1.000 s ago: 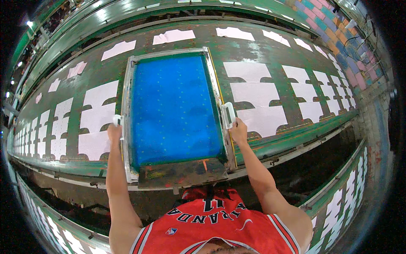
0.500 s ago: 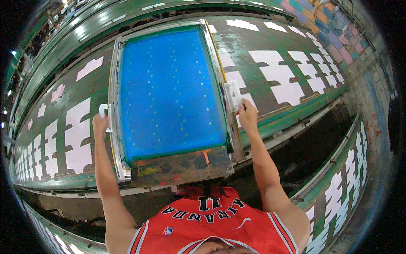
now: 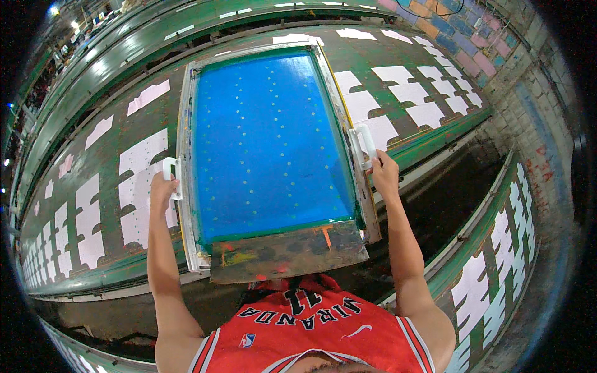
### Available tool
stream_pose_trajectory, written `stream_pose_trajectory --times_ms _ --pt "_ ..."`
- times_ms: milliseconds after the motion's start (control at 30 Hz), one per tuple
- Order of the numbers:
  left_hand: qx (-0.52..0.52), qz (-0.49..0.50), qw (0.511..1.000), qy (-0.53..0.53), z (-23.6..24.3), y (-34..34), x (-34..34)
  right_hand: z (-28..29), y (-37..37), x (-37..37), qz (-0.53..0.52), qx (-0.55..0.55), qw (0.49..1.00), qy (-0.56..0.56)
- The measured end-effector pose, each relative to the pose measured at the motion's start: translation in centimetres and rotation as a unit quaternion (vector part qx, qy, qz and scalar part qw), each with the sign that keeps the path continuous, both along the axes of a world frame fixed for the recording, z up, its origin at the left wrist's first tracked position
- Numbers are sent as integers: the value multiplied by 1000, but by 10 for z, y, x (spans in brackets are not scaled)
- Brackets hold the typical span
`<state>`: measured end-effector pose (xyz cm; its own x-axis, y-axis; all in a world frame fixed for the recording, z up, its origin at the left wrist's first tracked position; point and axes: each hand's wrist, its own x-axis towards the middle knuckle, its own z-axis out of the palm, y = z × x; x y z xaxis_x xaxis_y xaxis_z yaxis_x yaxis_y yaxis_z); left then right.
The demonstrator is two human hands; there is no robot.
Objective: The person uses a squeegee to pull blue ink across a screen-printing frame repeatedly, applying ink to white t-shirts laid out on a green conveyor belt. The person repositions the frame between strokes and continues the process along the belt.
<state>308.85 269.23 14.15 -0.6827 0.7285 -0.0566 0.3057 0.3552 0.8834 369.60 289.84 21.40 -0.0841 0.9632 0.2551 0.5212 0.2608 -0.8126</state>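
Note:
My left hand is closed on a white handle on the left side of a large screen frame. My right hand grips the other white handle on its right side. Between them lies the frame's blue mesh, marked with rows of small pale dots. A stained dark board spans the frame's near end. Around the frame, pale pink cut fabric pieces lie in rows on a long green table, some on the left showing small dots.
Another long green table runs parallel beyond this one. Behind and below me a further table bears pale pieces, with a dark gap between the tables. A painted block wall stands at the right end, with hanging cables.
The frame, held by both hands, rose toward the far side of the view, then dropped back slightly and shifted rightward. The surrounding table and wall appear at a changed angle.

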Motion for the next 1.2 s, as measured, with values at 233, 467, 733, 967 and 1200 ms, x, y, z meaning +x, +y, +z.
stream_pose_trajectory --times_ms 233,467,733,967,1200 --pt "-48 13 998 44 7 27 37 -11 33 26 -11 3 999 -34" --pt "-37 23 999 18 7 43 22 -29 53 15 0 10 999 -34" --pt "-2 4 999 -47 6 53 -1 -24 81 -14 -1 21 999 -50" --pt "6 27 999 37 17 94 46 -30 150 10 -8 55 996 -62" --pt "15 57 998 28 8 186 128 -46 297 79 19 59 993 -102"
